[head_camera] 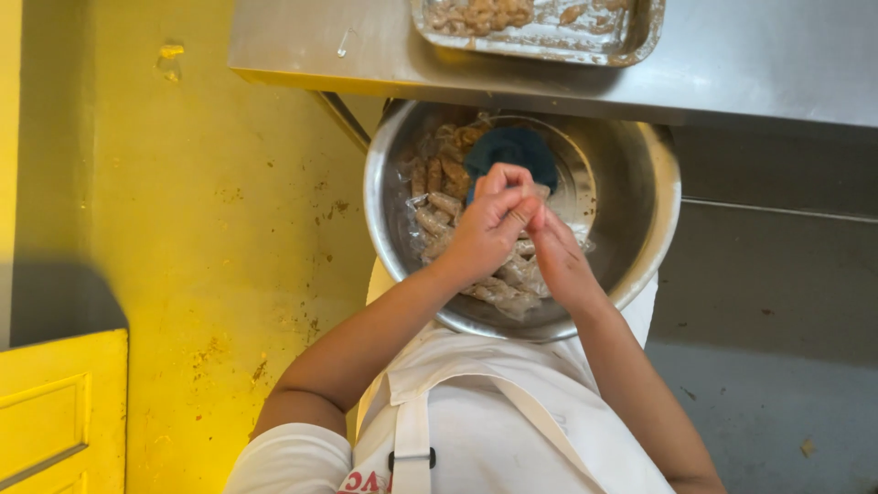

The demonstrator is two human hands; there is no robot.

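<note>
A large steel bowl [640, 229] rests in front of me, below the edge of a steel table. Inside it lie several brownish pieces wrapped in clear plastic [430, 197], plus a dark blue round object [512, 146]. My left hand [489, 229] and my right hand [558, 261] meet over the middle of the bowl, fingers pinched together on one small wrapped piece. The piece itself is mostly hidden by my fingers.
A metal tray [631, 41] with more brownish pieces sits on the steel table [750, 64] above the bowl. A yellow wall [201, 229] and a yellow door panel [64, 412] are at the left. Grey floor lies at the right.
</note>
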